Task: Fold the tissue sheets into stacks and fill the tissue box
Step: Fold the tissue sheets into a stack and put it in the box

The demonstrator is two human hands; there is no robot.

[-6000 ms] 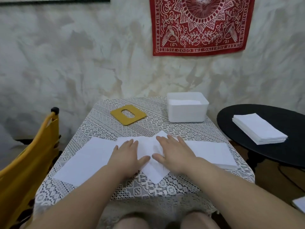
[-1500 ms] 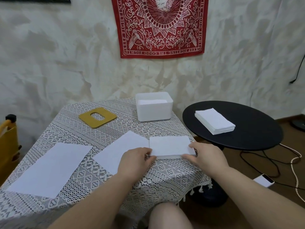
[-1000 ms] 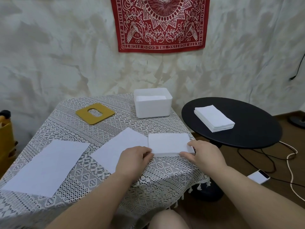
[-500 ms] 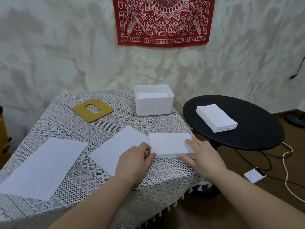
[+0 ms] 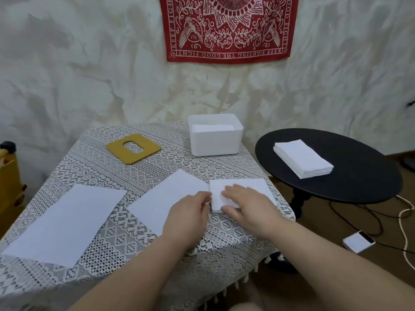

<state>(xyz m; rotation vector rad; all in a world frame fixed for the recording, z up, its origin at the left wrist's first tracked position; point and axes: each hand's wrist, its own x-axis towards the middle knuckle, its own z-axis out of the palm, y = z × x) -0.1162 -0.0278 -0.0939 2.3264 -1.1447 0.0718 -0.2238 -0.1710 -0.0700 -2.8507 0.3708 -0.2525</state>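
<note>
The right hand point(image 5: 248, 204) lies flat on the folded stack point(image 5: 242, 191), fingers straight, pressing its left half; grip wide, holding nothing. The left hand point(image 5: 187, 215) rests at the stack's left edge, fingers curled toward it; whether they pinch the edge cannot be told. The stack sits at the tabletop's point(image 5: 143, 173) near right corner. Just left of it lie two flat sheets point(image 5: 166, 198), point(image 5: 67, 223). The tissue box point(image 5: 215, 140) stands at the far edge, tissue inside. A yellow lid point(image 5: 133, 149) lies left of it. A second stack point(image 5: 303, 158) rests on the black side table point(image 5: 359, 176).
</note>
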